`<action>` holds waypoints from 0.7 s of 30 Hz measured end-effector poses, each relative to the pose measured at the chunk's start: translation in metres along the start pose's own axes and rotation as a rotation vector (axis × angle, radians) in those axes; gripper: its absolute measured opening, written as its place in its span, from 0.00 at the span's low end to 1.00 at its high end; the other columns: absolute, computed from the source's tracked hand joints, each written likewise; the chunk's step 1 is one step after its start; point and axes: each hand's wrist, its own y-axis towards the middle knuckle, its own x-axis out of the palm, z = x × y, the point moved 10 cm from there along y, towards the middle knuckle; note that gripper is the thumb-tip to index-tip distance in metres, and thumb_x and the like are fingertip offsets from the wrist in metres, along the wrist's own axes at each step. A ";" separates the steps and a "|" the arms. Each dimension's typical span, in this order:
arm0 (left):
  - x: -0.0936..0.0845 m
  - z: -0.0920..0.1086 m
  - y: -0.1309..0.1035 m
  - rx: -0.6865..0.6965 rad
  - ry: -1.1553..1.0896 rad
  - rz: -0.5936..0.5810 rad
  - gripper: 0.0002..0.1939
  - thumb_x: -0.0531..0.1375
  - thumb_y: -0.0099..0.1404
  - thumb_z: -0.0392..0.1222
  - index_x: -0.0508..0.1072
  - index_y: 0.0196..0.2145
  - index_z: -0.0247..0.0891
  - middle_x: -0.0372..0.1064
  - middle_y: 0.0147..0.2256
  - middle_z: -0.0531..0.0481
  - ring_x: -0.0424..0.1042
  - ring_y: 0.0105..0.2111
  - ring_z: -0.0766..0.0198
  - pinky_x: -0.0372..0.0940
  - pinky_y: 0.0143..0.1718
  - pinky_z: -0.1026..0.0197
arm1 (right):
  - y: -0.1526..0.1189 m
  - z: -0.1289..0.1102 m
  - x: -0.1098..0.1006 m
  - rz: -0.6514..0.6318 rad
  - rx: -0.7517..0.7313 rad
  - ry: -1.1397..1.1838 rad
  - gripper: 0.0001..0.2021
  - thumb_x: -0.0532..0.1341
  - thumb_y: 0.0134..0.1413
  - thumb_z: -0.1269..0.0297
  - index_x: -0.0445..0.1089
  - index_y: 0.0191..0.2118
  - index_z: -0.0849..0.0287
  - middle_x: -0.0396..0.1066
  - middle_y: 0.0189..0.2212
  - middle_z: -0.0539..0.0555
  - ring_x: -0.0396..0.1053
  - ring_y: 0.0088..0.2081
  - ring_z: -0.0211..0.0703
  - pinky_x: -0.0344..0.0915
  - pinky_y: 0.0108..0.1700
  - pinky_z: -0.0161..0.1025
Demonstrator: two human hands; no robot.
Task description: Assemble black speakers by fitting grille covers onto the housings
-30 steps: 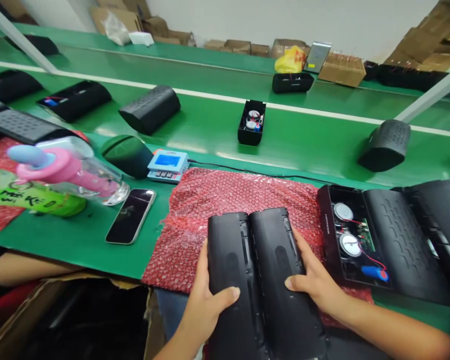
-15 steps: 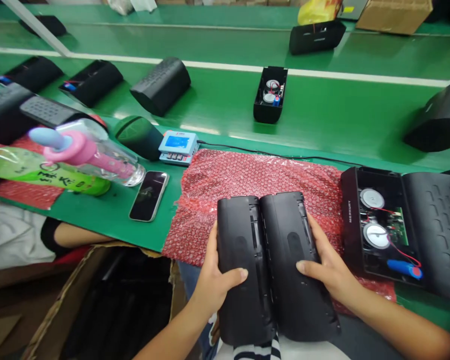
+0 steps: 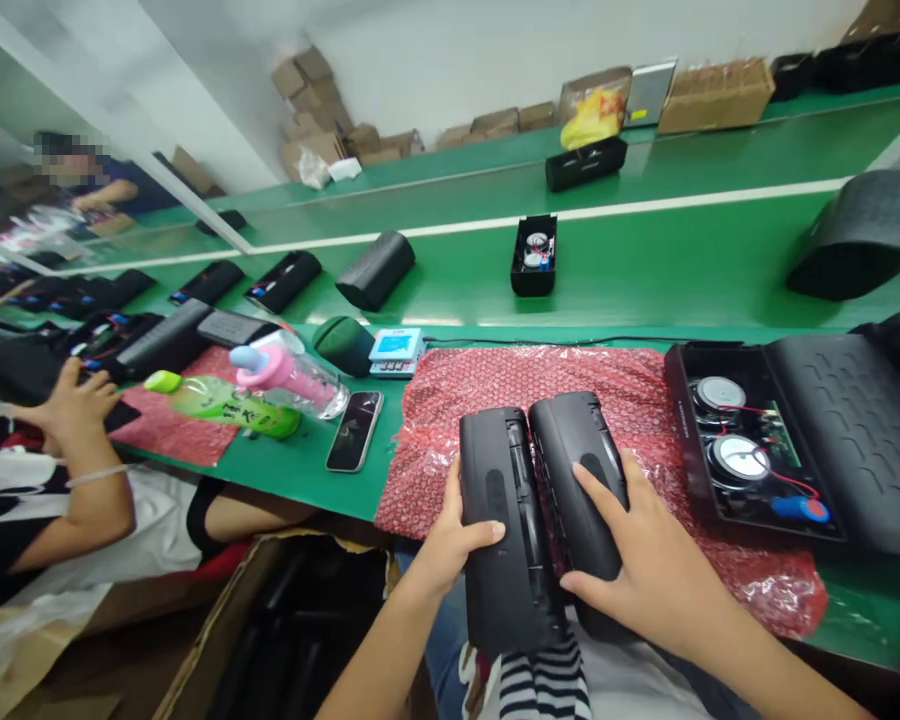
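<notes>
My left hand [image 3: 454, 545] grips a black plastic speaker shell [image 3: 487, 455], thumb on its face and fingers behind its outer edge. A second, similar black shell [image 3: 570, 430] is in my right hand [image 3: 645, 550], a finger and the thumb lying across its face. The shells are side by side above my lap, angled apart toward the bottom. Beneath their upper ends lies red bubble wrap [image 3: 450, 420]. To the right of my right hand stands an opened black speaker [image 3: 682, 430] with two round silver drivers, a circuit board and a blue cylindrical battery [image 3: 795, 508].
A phone [image 3: 355, 430], green bottle [image 3: 217, 405], pink-lidded cup [image 3: 292, 380] and light-blue meter [image 3: 397, 350] sit left on the green bench. Several speakers stand along the green belt [image 3: 457, 265]. At left a co-worker's hand [image 3: 82, 405] is near an opened speaker. Below is an open carton [image 3: 210, 625].
The view has tilted upward, bringing the back wall and co-workers into sight. My right hand has shifted across its shell, which now tilts away from the left one at the bottom.
</notes>
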 end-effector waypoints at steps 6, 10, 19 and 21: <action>-0.028 0.010 -0.005 0.008 0.121 -0.067 0.54 0.68 0.50 0.41 0.41 0.66 0.43 0.53 0.62 0.44 0.58 0.59 0.52 0.55 0.57 0.57 | -0.013 0.046 -0.010 -0.099 0.144 0.208 0.42 0.56 0.52 0.53 0.34 0.68 0.49 0.29 0.65 0.58 0.37 0.64 0.60 0.43 0.61 0.61; -0.058 0.000 -0.013 -0.067 -0.071 -0.031 0.46 0.66 0.52 0.40 0.48 0.64 0.45 0.67 0.53 0.46 0.71 0.45 0.59 0.65 0.43 0.60 | -0.011 0.065 -0.012 -0.096 0.127 0.467 0.41 0.54 0.49 0.57 0.33 0.67 0.54 0.34 0.65 0.55 0.35 0.64 0.53 0.34 0.64 0.57; -0.087 0.002 -0.007 -0.066 -0.107 0.108 0.43 0.65 0.55 0.45 0.49 0.64 0.43 0.74 0.43 0.45 0.75 0.38 0.58 0.66 0.44 0.57 | -0.007 0.098 -0.004 0.008 0.229 0.504 0.46 0.56 0.51 0.38 0.37 0.65 0.59 0.38 0.65 0.60 0.40 0.64 0.59 0.39 0.64 0.56; -0.086 0.000 -0.004 -0.068 -0.104 0.088 0.45 0.67 0.53 0.42 0.50 0.63 0.40 0.75 0.41 0.43 0.75 0.36 0.56 0.66 0.44 0.56 | -0.006 0.100 -0.007 0.036 0.244 0.495 0.49 0.59 0.48 0.37 0.37 0.66 0.60 0.39 0.64 0.62 0.43 0.63 0.62 0.42 0.64 0.57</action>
